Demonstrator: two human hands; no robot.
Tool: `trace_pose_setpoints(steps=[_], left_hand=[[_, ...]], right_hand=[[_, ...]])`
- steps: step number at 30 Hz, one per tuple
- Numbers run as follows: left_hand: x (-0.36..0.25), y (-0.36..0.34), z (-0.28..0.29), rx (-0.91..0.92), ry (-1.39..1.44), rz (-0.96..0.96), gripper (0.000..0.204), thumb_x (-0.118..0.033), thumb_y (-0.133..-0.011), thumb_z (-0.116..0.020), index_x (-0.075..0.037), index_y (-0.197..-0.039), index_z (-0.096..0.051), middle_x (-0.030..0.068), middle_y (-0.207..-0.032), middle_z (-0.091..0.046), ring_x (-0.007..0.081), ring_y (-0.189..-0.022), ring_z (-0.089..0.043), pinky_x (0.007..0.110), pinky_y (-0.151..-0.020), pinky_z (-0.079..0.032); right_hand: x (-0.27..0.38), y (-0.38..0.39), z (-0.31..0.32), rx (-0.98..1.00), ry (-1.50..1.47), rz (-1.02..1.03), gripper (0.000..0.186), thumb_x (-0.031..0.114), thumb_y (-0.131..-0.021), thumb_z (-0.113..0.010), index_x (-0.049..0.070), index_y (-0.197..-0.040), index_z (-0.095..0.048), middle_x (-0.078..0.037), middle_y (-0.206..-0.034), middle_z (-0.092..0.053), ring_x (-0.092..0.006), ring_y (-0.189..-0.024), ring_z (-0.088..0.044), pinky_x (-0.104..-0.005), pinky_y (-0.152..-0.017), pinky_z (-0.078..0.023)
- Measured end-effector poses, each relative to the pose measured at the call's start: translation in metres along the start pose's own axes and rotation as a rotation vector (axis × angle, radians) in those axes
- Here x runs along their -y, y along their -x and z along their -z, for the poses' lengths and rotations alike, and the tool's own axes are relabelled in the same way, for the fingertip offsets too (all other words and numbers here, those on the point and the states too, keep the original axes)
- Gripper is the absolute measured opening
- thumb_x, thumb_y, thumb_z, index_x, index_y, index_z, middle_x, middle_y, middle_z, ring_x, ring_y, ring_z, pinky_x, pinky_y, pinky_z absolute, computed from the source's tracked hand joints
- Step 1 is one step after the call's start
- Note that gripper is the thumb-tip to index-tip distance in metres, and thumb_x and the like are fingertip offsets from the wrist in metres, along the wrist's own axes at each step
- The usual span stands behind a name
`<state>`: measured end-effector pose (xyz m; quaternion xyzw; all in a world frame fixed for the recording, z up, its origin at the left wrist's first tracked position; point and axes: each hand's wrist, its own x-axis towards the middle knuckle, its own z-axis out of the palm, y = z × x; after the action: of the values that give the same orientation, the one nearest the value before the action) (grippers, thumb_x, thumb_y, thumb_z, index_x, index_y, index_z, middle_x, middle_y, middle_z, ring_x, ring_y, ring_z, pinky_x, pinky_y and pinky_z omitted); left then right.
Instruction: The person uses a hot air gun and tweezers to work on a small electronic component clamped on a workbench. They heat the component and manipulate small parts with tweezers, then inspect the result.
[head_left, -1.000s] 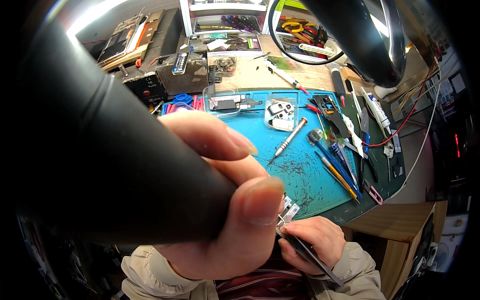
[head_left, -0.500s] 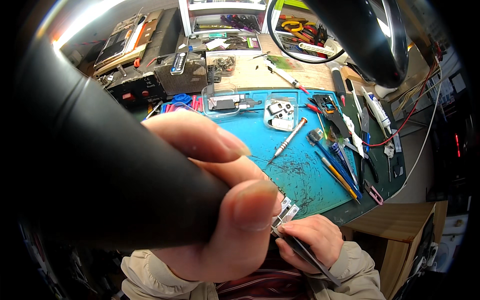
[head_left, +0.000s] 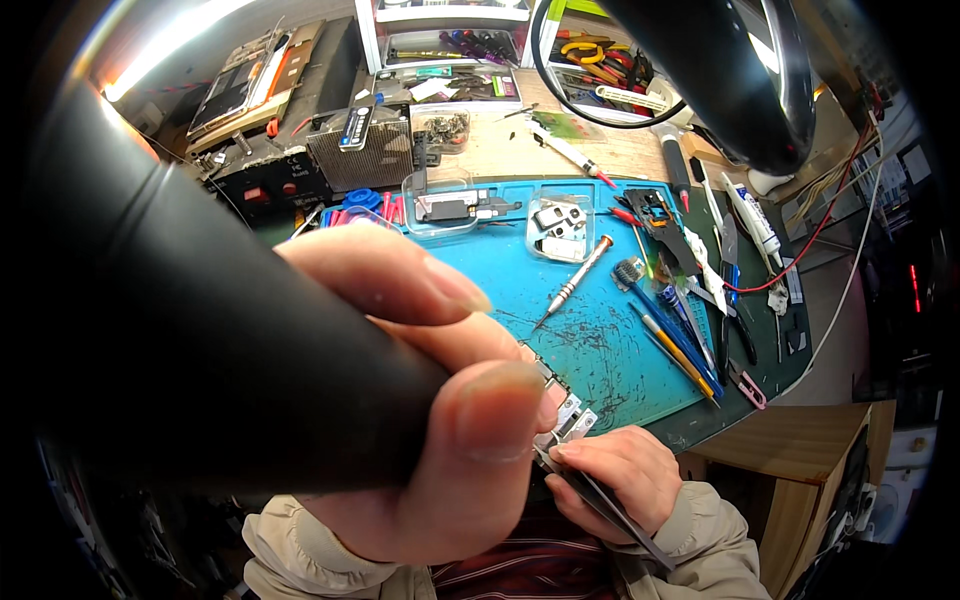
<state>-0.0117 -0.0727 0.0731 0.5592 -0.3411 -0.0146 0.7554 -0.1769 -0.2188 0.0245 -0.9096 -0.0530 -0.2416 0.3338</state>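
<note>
Close to the camera, my left hand (head_left: 440, 440) is wrapped round a thick black cylinder (head_left: 220, 330), whose exact kind I cannot make out. Beyond its fingers, a small metal-edged electronic board (head_left: 568, 412) shows in part; the rest is hidden behind that hand. At the board's near end, my right hand (head_left: 630, 478) grips dark metal tweezers (head_left: 615, 515) between thumb and fingers. The tips reach in at the board's edge, but whether they touch it is unclear. Both hands sit over the near edge of the blue work mat (head_left: 480, 265).
A precision screwdriver (head_left: 575, 280) lies on the mat, behind it a clear tray of small parts (head_left: 560, 225). Brushes (head_left: 680, 345) and pliers (head_left: 740, 335) lie to the right. A black lamp-like arm (head_left: 730, 80) hangs overhead at upper right. Drawers of tools (head_left: 450, 50) stand behind.
My left hand and the black cylinder have shifted slightly left, so more of the board shows. The right hand and tweezers have moved a little left too.
</note>
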Motion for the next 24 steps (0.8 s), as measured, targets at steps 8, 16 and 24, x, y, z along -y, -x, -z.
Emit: trace_pose_setpoints(steps=[8,16,24], left_hand=[[0.001,-0.0003,-0.0017,0.003,0.011,0.002,0.039,-0.03,-0.108,-0.059,0.0,-0.12,-0.039,0.0038,-0.066,-0.049,0.0149,-0.05,-0.054,0.027,-0.047,-0.05],[-0.0013,-0.0008,-0.0007,-0.006,0.011,-0.002,0.039,-0.03,-0.107,-0.06,0.001,-0.12,-0.039,0.0039,-0.065,-0.049,0.0148,-0.05,-0.054,0.027,-0.047,-0.05],[-0.0063,-0.0025,-0.002,0.005,0.028,0.001,0.04,-0.03,-0.107,-0.061,0.001,-0.119,-0.039,0.004,-0.065,-0.049,0.0147,-0.05,-0.053,0.027,-0.046,-0.05]], right_hand=[[-0.0015,0.0016,0.0037,0.02,-0.005,0.002,0.043,0.005,-0.079,-0.087,0.003,-0.117,-0.068,-0.01,-0.098,-0.077,-0.0263,-0.08,-0.076,-0.0348,-0.069,-0.059],[0.0044,-0.0002,0.0052,-0.005,-0.006,-0.011,0.037,0.006,-0.079,-0.087,0.003,-0.113,-0.073,-0.008,-0.096,-0.077,-0.0231,-0.078,-0.075,-0.0324,-0.065,-0.059],[0.0006,0.0004,-0.0001,-0.016,0.0,0.003,0.04,0.006,-0.079,-0.089,0.003,-0.115,-0.072,-0.008,-0.096,-0.076,-0.0229,-0.078,-0.075,-0.0318,-0.063,-0.056]])
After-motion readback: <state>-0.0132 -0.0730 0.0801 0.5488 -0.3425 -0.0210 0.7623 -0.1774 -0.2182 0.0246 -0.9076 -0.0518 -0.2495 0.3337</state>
